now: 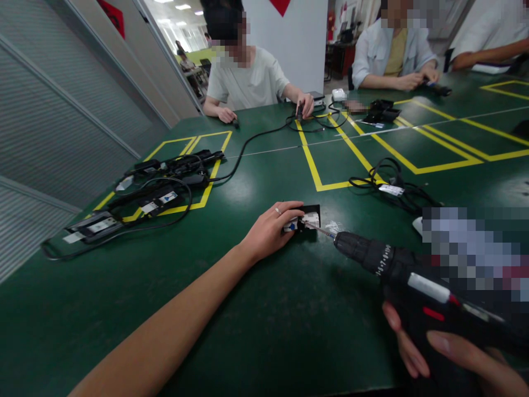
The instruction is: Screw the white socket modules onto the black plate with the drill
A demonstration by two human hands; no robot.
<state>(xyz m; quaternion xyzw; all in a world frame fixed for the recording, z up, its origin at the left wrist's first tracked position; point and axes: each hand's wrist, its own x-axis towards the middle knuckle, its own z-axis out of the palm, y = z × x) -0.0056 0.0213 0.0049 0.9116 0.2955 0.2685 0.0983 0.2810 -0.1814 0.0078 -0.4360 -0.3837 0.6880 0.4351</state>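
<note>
My left hand, with a ring on one finger, grips a small black part with a white label against the green table. Its fingers wrap over the part's left side and hide some of it. In my right hand is a black cordless drill, held by its handle and pointing left. The long thin bit reaches from the chuck to the labelled face of the black part, its tip close to my left fingers. Whether the tip sits in a screw is too small to tell.
Black devices with cables lie at the left within yellow tape lines. A coiled cable rests beyond the drill. Across the table, one person handles a black device; another person also holds something dark. A blurred-out object lies at the right.
</note>
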